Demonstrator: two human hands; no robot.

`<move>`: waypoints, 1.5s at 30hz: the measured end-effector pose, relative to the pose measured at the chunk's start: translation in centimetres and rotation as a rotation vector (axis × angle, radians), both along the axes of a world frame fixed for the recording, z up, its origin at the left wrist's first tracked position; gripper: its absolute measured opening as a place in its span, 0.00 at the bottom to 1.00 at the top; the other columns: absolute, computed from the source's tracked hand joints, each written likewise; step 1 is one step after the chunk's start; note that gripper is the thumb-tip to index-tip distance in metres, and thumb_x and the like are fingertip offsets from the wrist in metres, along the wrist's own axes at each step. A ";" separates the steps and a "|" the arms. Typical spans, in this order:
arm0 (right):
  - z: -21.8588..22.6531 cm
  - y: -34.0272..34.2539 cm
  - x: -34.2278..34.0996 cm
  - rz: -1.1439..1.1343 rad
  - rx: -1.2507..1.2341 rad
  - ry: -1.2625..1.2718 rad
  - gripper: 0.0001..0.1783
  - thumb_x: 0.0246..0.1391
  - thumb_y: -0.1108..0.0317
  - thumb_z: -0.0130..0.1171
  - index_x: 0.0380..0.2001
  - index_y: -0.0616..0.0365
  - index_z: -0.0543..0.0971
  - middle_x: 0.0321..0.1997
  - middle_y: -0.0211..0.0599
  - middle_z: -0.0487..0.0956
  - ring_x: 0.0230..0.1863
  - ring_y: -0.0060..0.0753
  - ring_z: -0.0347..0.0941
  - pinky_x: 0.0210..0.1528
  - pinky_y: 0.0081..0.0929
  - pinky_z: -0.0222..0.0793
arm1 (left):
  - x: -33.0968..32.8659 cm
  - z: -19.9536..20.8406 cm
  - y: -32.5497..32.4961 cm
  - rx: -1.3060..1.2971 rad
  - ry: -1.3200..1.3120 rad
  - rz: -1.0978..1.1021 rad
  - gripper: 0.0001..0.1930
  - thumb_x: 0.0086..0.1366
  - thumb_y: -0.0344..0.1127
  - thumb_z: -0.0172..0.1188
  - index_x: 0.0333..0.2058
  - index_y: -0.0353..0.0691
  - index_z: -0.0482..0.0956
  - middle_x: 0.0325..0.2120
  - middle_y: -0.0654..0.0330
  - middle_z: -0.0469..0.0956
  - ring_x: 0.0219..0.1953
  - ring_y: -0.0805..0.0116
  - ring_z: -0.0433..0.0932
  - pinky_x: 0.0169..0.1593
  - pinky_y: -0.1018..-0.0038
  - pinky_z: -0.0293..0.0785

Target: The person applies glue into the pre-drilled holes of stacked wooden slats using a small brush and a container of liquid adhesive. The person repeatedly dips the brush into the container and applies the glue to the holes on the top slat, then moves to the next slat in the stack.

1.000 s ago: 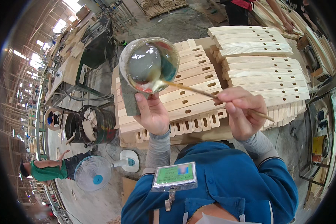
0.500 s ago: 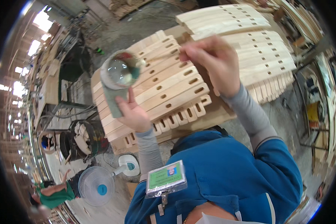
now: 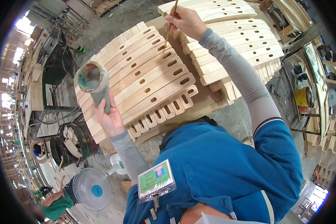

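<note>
My left hand (image 3: 111, 118) is closed round the grey-green handle of a round glue pot (image 3: 103, 83), held over the left part of a stack of pale wooden slats (image 3: 132, 91). Pale liquid shows inside the pot, and its rim is crusted. A thin brush (image 3: 170, 30) is pinched in my right hand (image 3: 188, 23). Its tip points down at an oval slot near the right end of one slat; whether it touches the wood I cannot tell. Rows of oval slots run along the slats, which lie side by side.
A second stack of slotted slats (image 3: 239, 44) lies to the right on the same brown board (image 3: 183, 108). A white fan (image 3: 92, 188) stands at the lower left, near a black bin of wood scraps (image 3: 80, 140). A person in green (image 3: 58, 205) is beyond it.
My left hand has moved the pot left and down. My right hand has gone up and left, and the brush now shows clearly, its tip at a slot.
</note>
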State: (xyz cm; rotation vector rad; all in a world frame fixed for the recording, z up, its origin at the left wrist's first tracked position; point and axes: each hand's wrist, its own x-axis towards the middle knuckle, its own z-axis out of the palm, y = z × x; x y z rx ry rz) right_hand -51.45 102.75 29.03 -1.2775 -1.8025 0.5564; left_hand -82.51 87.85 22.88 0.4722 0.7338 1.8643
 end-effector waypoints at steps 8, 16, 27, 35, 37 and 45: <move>-0.9 0.6 -3.6 0.043 0.170 -0.169 0.13 0.49 0.60 0.53 0.26 0.60 0.72 0.21 0.47 0.75 0.27 0.50 0.72 0.32 0.39 0.68 | 1.8 -0.5 1.0 -0.006 0.158 0.028 0.16 0.62 0.24 0.44 0.48 0.24 0.61 0.48 0.46 0.66 0.51 0.54 0.67 0.57 0.65 0.66; 0.2 -0.6 -5.6 0.071 0.206 -0.317 0.11 0.49 0.62 0.50 0.28 0.60 0.70 0.26 0.47 0.76 0.31 0.52 0.72 0.36 0.43 0.67 | 2.6 -0.9 0.2 -0.029 0.359 0.057 0.14 0.63 0.31 0.45 0.45 0.29 0.64 0.40 0.50 0.72 0.39 0.57 0.76 0.44 0.65 0.74; -0.5 -0.2 -6.4 0.054 0.158 -0.295 0.13 0.46 0.60 0.55 0.30 0.59 0.73 0.27 0.48 0.77 0.34 0.48 0.74 0.38 0.40 0.68 | 2.4 -1.1 0.1 -0.090 0.411 0.108 0.10 0.61 0.33 0.51 0.38 0.34 0.69 0.29 0.56 0.75 0.28 0.65 0.76 0.35 0.70 0.74; 0.9 0.3 0.9 0.122 -0.068 0.060 0.07 0.47 0.71 0.57 0.26 0.66 0.75 0.21 0.34 0.75 0.24 0.22 0.72 0.30 0.17 0.70 | 4.0 1.6 -1.3 -0.101 0.461 0.152 0.09 0.60 0.34 0.52 0.35 0.34 0.69 0.26 0.58 0.75 0.24 0.69 0.73 0.32 0.70 0.71; 2.3 -1.2 1.7 0.171 -0.030 0.162 0.07 0.48 0.72 0.56 0.26 0.67 0.75 0.23 0.34 0.75 0.24 0.23 0.72 0.30 0.17 0.70 | 4.0 2.2 -1.7 -0.066 0.543 0.154 0.08 0.60 0.33 0.52 0.35 0.34 0.71 0.29 0.59 0.75 0.27 0.72 0.73 0.33 0.74 0.70; 5.8 -11.6 -2.1 0.301 0.213 0.558 0.08 0.49 0.72 0.57 0.27 0.67 0.71 0.25 0.41 0.77 0.29 0.23 0.76 0.32 0.16 0.73 | 7.9 4.6 -2.0 0.182 0.836 0.309 0.15 0.63 0.35 0.50 0.40 0.26 0.70 0.35 0.55 0.74 0.38 0.71 0.71 0.43 0.76 0.67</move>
